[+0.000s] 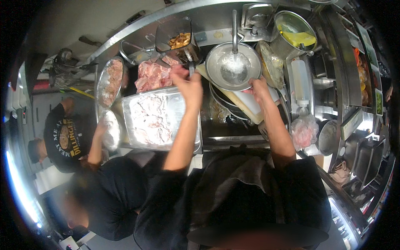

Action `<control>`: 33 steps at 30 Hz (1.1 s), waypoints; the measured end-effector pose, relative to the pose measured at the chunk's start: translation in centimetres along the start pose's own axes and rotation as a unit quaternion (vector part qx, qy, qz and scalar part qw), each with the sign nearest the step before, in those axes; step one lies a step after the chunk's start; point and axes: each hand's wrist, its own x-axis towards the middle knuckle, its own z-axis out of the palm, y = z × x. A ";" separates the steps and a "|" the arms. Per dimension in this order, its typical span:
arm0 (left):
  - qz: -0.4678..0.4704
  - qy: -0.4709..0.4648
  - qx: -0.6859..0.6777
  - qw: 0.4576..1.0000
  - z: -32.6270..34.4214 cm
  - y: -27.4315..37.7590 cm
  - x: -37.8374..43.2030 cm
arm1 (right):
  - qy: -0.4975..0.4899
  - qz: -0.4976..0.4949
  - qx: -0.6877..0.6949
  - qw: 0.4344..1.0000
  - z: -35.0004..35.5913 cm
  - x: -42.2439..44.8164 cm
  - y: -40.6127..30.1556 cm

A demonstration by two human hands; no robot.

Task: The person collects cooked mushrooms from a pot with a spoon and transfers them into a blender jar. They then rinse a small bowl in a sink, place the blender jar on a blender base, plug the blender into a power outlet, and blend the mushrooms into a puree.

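A steel bowl (215, 73) sits under a running faucet (235, 31), water splashing inside it. My right hand (258, 89) grips its near right rim. My left hand (189, 82), blurred, is raised by the dark container at the back; its fingers are curled near a metal handle, and whether it holds anything is unclear. Raw meat (153, 75) lies to the left of that hand. Nearer to me is a shiny metal tray (190, 125) with glare and some reddish residue. A cutting board (250, 103) leans in the sink below the bowl, over dark pans.
A co-worker's hand (100, 129) touches a white-coated dish at left, near an oval bowl of meat (112, 81). Behind stand a dark container of brown pieces (179, 40) and a pot with yellow contents (297, 37). A squeeze bottle (300, 81) lies at right. Another person stands far left.
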 end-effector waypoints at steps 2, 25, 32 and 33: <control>-0.207 -0.054 -0.143 0.966 2.7 0.7 -3.8 | -0.010 0.012 -0.004 1.000 -0.9 0.4 0.1; -0.407 -0.126 -0.233 0.874 3.0 0.1 -7.0 | -0.142 -0.302 -0.809 0.484 3.9 19.0 -10.7; -0.405 -0.143 -0.255 0.866 4.1 -0.7 -6.6 | -0.043 -0.391 -0.590 0.705 2.3 13.8 -12.9; -0.405 -0.148 -0.252 0.866 4.4 -0.6 -6.6 | 0.043 -0.367 -0.524 0.768 1.4 10.0 -12.7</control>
